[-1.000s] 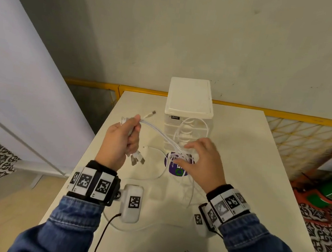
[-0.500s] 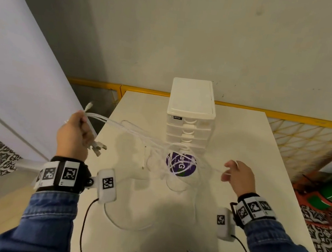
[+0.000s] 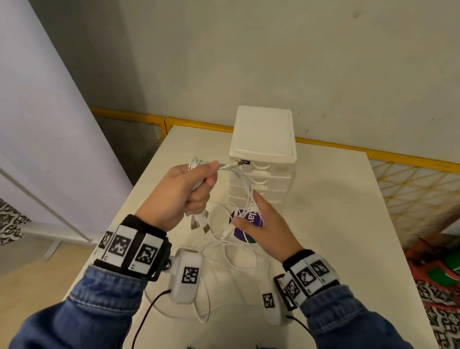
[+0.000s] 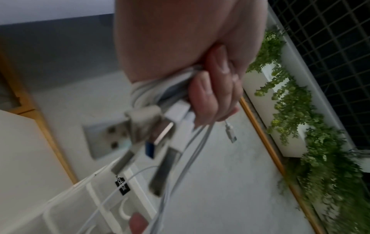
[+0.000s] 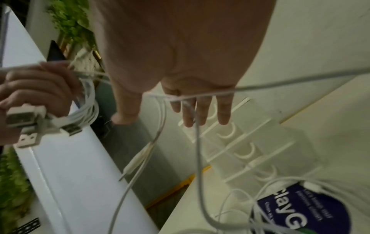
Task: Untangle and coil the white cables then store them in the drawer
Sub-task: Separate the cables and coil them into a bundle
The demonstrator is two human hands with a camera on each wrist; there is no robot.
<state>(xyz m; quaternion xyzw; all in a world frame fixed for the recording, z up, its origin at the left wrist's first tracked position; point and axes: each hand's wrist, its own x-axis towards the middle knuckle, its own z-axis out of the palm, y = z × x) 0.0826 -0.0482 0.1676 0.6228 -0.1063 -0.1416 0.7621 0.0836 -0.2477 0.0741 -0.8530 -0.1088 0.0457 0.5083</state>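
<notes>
My left hand (image 3: 200, 189) grips a bunch of looped white cables (image 3: 225, 171) in front of the white drawer unit (image 3: 263, 149). Their USB plugs (image 3: 198, 224) hang below the fist. The left wrist view shows the fingers (image 4: 208, 90) curled round the cables (image 4: 152, 88), with the plugs (image 4: 148, 125) dangling. My right hand (image 3: 250, 211) is just right of it, fingers straight, with loose strands (image 5: 200, 95) lying across its fingers (image 5: 202, 110). More cable (image 3: 224, 239) trails in loops on the table. All drawers (image 5: 238, 142) look closed.
The drawer unit stands at the back middle of the white table (image 3: 333, 214). A round purple sticker (image 3: 250, 222) lies on the table under the cable loops. A white partition (image 3: 31, 94) stands to the left, and yellow mesh fencing (image 3: 422, 190) with crates is to the right.
Half a second ago my hands were spread wide, drawing a cable taut. Both have come back together by the drawer unit, and the right hand now has straight fingers.
</notes>
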